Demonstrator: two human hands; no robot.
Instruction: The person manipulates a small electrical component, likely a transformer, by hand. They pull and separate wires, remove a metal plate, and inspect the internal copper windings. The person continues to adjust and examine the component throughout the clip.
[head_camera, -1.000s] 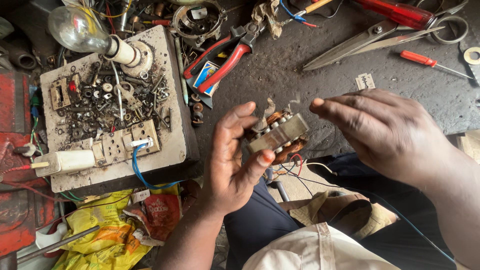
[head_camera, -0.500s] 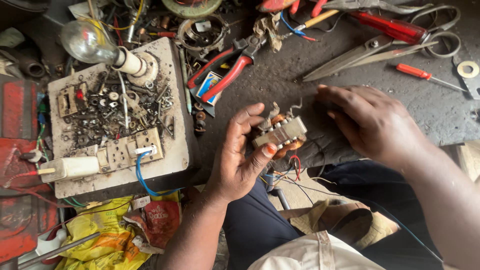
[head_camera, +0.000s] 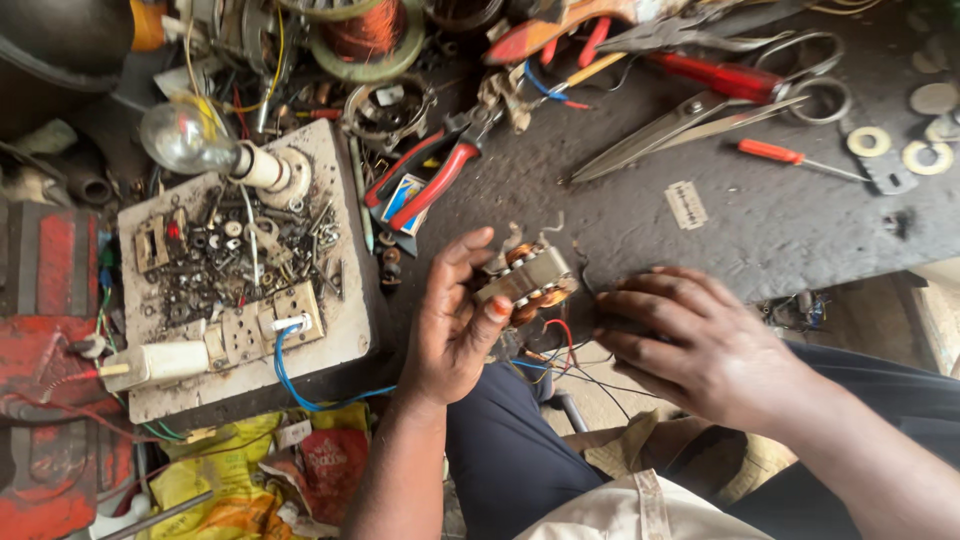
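My left hand (head_camera: 455, 320) grips a small motor stator (head_camera: 528, 281), a metal core with copper windings and thin wires hanging below it. It is held just above the near edge of the dark workbench (head_camera: 770, 230). My right hand (head_camera: 700, 345) rests palm down on that edge, right of the stator, its fingers spread over a dark object that they mostly hide. The two hands are a few centimetres apart.
Red-handled pliers (head_camera: 430, 180) lie beyond my left hand. Large scissors (head_camera: 700, 105) and a red screwdriver (head_camera: 790, 155) lie at the far right, washers (head_camera: 868, 141) farther right. A board (head_camera: 240, 290) with a light bulb (head_camera: 190, 135), sockets and loose screws stands at the left.
My right hand has dropped from beside the stator down to the bench edge and now lies flat there. My left hand still holds the stator, slightly lower.
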